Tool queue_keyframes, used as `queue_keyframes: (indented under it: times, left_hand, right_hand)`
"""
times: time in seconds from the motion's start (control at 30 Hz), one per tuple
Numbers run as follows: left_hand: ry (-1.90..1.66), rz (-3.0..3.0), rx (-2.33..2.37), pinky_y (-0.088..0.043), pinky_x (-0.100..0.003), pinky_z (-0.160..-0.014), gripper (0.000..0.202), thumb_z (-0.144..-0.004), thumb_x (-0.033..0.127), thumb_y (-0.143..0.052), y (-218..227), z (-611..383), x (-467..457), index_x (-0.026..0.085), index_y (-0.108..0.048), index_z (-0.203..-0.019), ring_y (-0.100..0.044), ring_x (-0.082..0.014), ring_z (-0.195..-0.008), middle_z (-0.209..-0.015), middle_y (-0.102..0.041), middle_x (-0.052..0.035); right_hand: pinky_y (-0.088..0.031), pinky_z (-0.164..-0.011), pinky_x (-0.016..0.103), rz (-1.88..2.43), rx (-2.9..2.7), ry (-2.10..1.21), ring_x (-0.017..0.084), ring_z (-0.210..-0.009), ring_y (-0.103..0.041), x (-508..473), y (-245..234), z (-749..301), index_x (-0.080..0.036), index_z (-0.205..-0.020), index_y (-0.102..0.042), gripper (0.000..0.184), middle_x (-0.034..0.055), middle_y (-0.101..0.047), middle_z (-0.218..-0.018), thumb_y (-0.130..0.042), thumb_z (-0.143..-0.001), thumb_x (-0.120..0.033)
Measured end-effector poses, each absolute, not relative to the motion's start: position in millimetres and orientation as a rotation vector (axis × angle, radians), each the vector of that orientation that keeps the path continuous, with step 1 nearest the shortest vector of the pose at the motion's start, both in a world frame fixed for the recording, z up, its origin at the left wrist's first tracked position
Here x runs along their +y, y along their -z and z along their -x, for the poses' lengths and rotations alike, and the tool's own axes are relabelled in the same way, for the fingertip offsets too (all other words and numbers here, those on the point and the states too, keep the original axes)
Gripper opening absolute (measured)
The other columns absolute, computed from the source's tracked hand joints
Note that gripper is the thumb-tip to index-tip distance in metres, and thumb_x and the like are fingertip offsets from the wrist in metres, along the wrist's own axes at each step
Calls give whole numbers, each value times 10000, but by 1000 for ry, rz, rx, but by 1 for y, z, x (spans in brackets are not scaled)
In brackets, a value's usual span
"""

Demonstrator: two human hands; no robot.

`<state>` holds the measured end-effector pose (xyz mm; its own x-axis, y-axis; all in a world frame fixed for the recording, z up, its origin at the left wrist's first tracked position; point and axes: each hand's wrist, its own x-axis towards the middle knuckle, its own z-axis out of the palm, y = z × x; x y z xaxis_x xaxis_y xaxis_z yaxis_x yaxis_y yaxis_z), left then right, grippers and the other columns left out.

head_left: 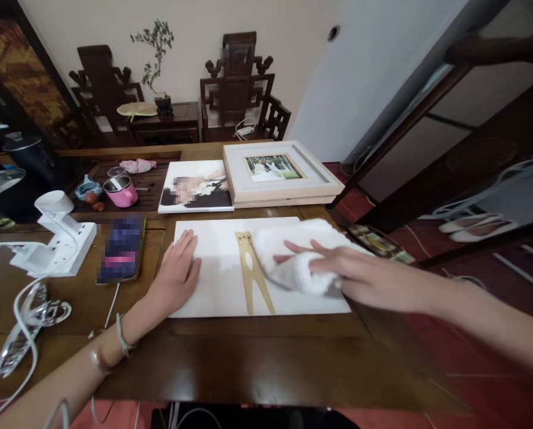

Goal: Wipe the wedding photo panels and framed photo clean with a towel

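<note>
A white rectangular board [213,286] lies flat on the dark wooden table in front of me. On it is a tan, cat-headed figure with two long legs [247,277] and a white oval in its middle. My left hand [177,271] rests flat on the board's left edge, fingers stretched out. Over the right part of the board, my right hand [338,268] grips a bunched white cloth [309,274], slightly blurred. The cloth spreads past the board's back right corner and hides that part. Some of the right fingers are buried in its folds.
Behind the board lie a photo panel [199,201] and stacked picture frames [284,192]. To the left are a phone [122,250], a white power strip [76,253] with cables, a clear hair claw [25,333] and a pink mug [121,192]. The table's front edge runs close to me.
</note>
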<state>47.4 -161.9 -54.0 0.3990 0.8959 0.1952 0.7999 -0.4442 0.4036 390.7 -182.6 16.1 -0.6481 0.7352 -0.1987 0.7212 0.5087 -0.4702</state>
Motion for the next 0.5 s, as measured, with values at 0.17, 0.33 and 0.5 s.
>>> queue_keyframes:
  times: [0.17, 0.33, 0.5]
  left_hand:
    - [-591, -2423, 1469, -244, -518, -1162, 480, -964, 272, -322, 56, -45, -162, 127, -339, -1422, -225, -259, -1450, -1534, -320, -172]
    - [-624, -2419, 1462, -245, -514, -1161, 474, -966, 273, -334, 59, -44, -162, 152, -336, -1424, -231, -254, -1449, -1539, -317, -156]
    - [-642, -2416, 1465, -244, -517, -1160, 477, -964, 268, -331, 60, -45, -161, 140, -341, -1423, -233, -261, -1448, -1532, -324, -170]
  right_hand:
    - [-458, -920, 452, 1348, -2616, -751, 297, -989, -622, -104, -13, -383, -229, -978, -693, 418, 37, -711, -973, -435, -650, -196]
    - [-454, -905, 430, 1345, -2622, -744, 283, -963, -609, -102, -12, -380, -219, -960, -686, 418, 36, -694, -940, -415, -642, -207]
    - [-382, -1057, 520, 1416, -2612, -810, 332, -1269, -492, -183, -9, -390, -306, -1036, -689, 427, 7, -622, -1287, -458, -701, -178]
